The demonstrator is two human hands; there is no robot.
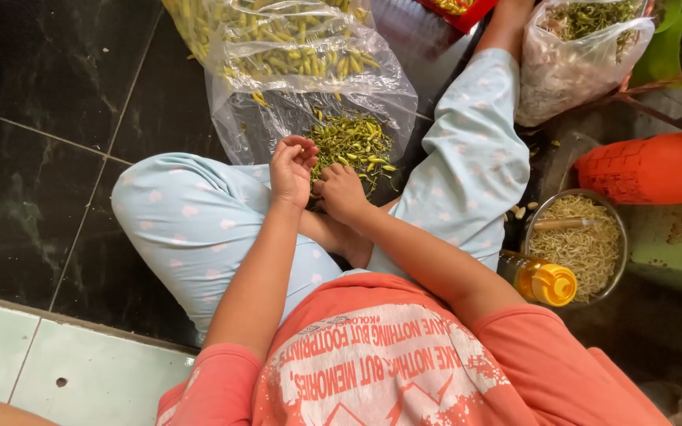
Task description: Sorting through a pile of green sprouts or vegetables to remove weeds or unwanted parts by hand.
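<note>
Down on the dark tiled floor [33, 142], between the knees, both hands are working at a pile [354, 146] of small green chilies spread on a clear plastic sheet [246, 130]. Left hand [292, 167] is lifted a touch, fingers curled inward around what looks like one chili, though the piece itself is too small to make out. Right hand [341, 192] sits low, just beside the pile's near edge, fingers bent and pinching at something; what exactly it grips I cannot tell.

Progress, as a judgement: plenty left. A big clear bag [294, 43] past the sheet's far edge is packed with chilies, and only the modest pile lies loose. A second bag [574, 55] toward the far right holds finer green bits, possibly stems already pulled, but that stays a guess.

By the right knee: a metal bowl [613, 272] full of pale sprouts with a wooden handle across it, a bottle with a yellow cap [542, 282] touching its near side, and an orange container [645, 167] just beyond.

Hidden or cut off: the big bag's top, a red tray at the upper edge, and the fingertips of both hands where they meet.
</note>
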